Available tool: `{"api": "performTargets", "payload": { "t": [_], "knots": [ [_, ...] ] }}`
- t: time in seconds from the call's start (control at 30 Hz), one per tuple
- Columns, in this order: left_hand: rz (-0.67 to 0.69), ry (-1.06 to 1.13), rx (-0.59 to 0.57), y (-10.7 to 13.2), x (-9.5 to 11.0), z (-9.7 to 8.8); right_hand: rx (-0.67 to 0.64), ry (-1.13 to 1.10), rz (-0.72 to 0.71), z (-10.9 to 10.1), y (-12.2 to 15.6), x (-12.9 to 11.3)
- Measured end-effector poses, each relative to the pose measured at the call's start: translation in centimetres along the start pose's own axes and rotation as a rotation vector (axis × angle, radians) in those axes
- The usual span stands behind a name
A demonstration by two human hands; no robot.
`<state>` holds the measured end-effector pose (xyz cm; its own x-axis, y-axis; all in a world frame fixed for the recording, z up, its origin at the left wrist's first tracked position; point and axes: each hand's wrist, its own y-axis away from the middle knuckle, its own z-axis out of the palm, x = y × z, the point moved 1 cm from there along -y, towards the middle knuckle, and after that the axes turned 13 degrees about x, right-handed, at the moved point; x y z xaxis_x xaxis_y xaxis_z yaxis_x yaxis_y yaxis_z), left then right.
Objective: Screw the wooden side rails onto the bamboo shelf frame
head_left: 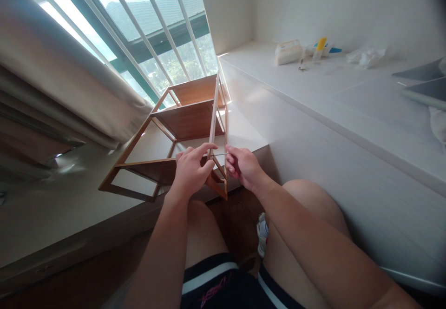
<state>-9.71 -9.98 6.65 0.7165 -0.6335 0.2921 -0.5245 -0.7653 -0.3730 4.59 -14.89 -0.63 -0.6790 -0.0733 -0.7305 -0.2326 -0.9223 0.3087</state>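
Observation:
A brown wooden shelf rack (188, 121) with several boards lies tilted in front of me. My left hand (190, 172) is closed around one of its pale-edged rails, thumb and forefinger on either side of it. Just to the right, my right hand (244, 167) pinches a thin metal rod (220, 154), which looks like a hex key. The rod runs sideways from my right fingertips to the rail at my left hand. Its end inside my right fingers is hidden.
Barred window (153, 25) behind the rack; curtain (62, 76) at left. On the white ledge (313, 95) at right are a tissue pack (288, 52), a yellow-capped bottle (319, 49), small metal bits (302, 69) and crumpled plastic (367, 58). My knees are close below the hands.

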Motion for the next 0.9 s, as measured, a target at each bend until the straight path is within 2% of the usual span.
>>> {"api": "performTargets", "payload": {
  "t": [0.2, 0.47, 0.6, 0.73, 0.8, 0.9],
  "knots": [
    [0.002, 0.006, 0.004, 0.0, -0.2, 0.0, -0.024, 0.02, -0.029, 0.1, -0.1, -0.3],
    [0.002, 0.004, 0.009, 0.1, -0.1, 0.1, 0.013, 0.132, -0.113, -0.1, 0.2, -0.3],
    [0.006, 0.007, 0.007, 0.0, -0.1, 0.1, 0.094, 0.163, -0.18, -0.8, 0.0, -1.2],
    [0.002, 0.013, 0.008, 0.0, -0.2, 0.1, 0.169, 0.181, -0.376, -2.1, -0.1, -2.8],
    [0.0, 0.016, 0.008, 0.0, -0.2, 0.1, 0.13, 0.295, -0.492, -2.5, 0.1, -3.4],
    [-0.006, 0.015, 0.007, 0.0, -0.1, 0.0, 0.03, 0.583, -0.64, -2.6, 0.6, -3.6]
  ]
}}
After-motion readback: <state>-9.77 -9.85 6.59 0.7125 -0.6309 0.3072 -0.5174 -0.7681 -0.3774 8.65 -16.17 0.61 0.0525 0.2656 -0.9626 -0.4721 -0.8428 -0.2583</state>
